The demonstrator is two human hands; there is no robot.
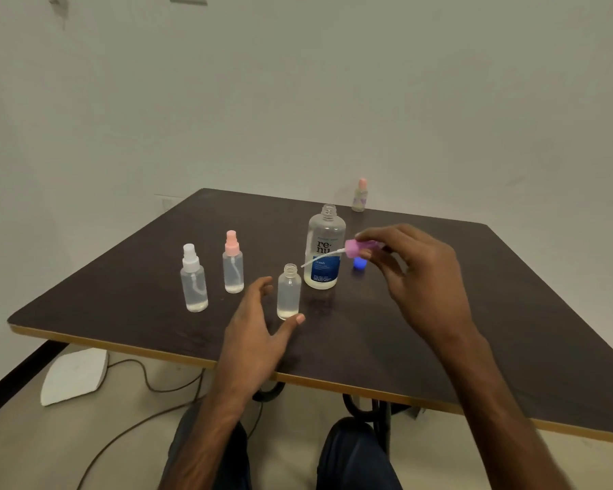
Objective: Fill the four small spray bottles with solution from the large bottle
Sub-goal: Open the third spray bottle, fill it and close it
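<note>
The large clear bottle (324,249) with a blue label stands uncapped mid-table. In front of it an open small bottle (288,292) holds a little liquid. My left hand (259,323) hovers just left of it, fingers spread, thumb near its base, not gripping. My right hand (414,274) pinches a purple spray top (355,248) with its white dip tube pointing left across the large bottle. A white-topped spray bottle (194,279) and a pink-topped one (233,263) stand capped at the left. A fourth small bottle (360,195) stands at the far edge.
A small blue cap (360,263) lies on the dark table (475,313) behind my right fingers. Below the table's front edge are my knees, a metal table leg, cables and a white object (73,374) on the floor.
</note>
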